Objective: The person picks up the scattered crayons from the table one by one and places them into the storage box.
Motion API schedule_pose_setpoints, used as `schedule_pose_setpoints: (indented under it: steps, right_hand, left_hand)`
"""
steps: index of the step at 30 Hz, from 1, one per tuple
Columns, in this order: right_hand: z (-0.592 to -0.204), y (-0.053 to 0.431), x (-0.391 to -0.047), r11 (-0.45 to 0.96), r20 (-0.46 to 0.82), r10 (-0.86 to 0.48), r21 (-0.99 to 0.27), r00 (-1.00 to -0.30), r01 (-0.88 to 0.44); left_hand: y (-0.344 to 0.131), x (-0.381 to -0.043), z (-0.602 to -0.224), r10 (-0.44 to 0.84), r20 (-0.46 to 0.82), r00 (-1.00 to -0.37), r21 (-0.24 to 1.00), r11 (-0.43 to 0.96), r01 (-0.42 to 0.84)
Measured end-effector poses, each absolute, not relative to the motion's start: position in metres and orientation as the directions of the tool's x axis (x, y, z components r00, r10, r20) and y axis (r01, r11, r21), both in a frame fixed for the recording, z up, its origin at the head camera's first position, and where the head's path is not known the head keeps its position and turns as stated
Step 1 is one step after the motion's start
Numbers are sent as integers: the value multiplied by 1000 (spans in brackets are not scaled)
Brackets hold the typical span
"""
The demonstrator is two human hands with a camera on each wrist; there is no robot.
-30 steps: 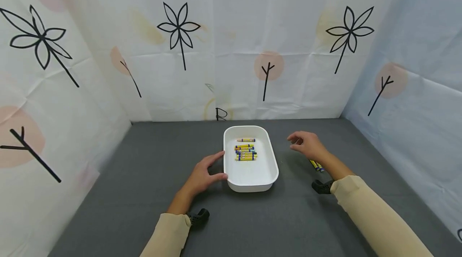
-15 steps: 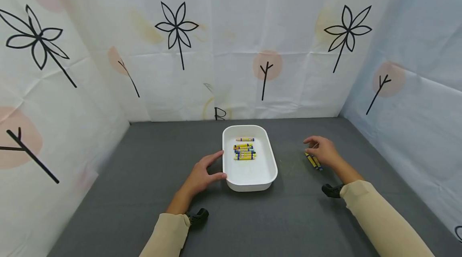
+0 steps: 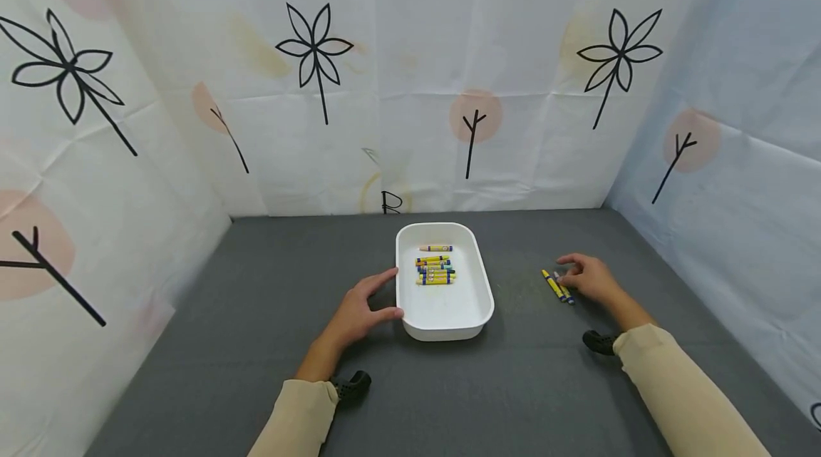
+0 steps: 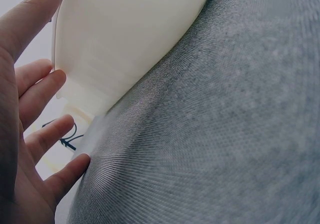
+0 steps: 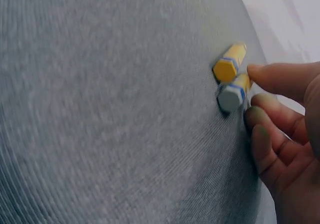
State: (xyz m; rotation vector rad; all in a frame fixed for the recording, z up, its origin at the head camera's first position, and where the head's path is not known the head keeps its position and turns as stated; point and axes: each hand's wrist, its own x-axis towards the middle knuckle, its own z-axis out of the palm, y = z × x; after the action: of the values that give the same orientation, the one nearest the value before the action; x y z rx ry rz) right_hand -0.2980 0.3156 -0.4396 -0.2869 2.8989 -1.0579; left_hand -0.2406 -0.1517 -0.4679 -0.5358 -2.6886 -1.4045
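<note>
The white tray (image 3: 446, 311) stands on the dark grey cloth, several yellow-wrapped crayons (image 3: 436, 276) lying crosswise inside it. My left hand (image 3: 356, 311) rests with thumb and fingertip at the tray's left rim, fingers spread; the left wrist view shows the tray's pale side wall (image 4: 120, 38) by the fingers. To the right of the tray, two crayons lie side by side on the cloth: an orange-yellow crayon (image 5: 227, 69) and a grey crayon (image 5: 232, 97). My right hand (image 3: 593, 279) pinches the grey one between thumb and fingers near its far end.
Grey cloth (image 3: 500, 400) covers the table. White patterned sheets (image 3: 410, 86) hang along the back and both sides, meeting the table's edges. A lone crayon (image 3: 436, 248) lies near the tray's far end.
My right hand has moved right and down, from beside the tray to the two crayons, and now pinches the grey one. The left hand and tray have stayed put.
</note>
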Motion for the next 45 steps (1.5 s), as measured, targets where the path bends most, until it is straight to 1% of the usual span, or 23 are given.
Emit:
schedule_pose_setpoints:
  steps: [6, 9, 13, 18, 22, 26, 33, 36, 41, 45]
  right_hand:
    - [-440, 318, -297, 757, -29, -187, -641, -982, -125]
    - [-439, 320, -297, 758, -47, -211, -639, -976, -132]
    - [-437, 325, -296, 717, -78, -282, -679, -956, -156]
    - [-433, 328, -295, 644, -142, -373, -751, -917, -146]
    - [-428, 327, -294, 623, -210, -389, -777, -897, -88]
    - [-426, 326, -294, 618, -240, -378, -785, -894, -51]
    - [-424, 327, -291, 645, -187, -338, -760, -923, -82]
    - [-426, 326, -286, 656, -129, -325, -744, -937, -125]
    - [-435, 323, -278, 677, 14, -318, -697, -948, -238]
    - [-438, 319, -272, 698, 68, -265, -675, -962, -240]
  left_hand:
    - [-151, -241, -468, 276, 223, -935, 786, 516, 340]
    - [-151, -242, -469, 277, 221, -935, 783, 521, 339]
    - [-151, -241, -468, 275, 216, -937, 783, 524, 334]
    - [-151, -241, -468, 276, 210, -938, 785, 524, 330]
    - [-151, -241, -468, 277, 207, -938, 784, 526, 329]
    - [-150, -241, -468, 280, 209, -937, 784, 524, 332]
    - [-150, -243, -467, 275, 221, -936, 788, 515, 338]
    - [-150, -244, -467, 277, 223, -935, 785, 518, 340]
    - [-150, -242, -469, 268, 231, -935, 780, 523, 343]
    - [-149, -241, -469, 267, 241, -933, 778, 521, 350]
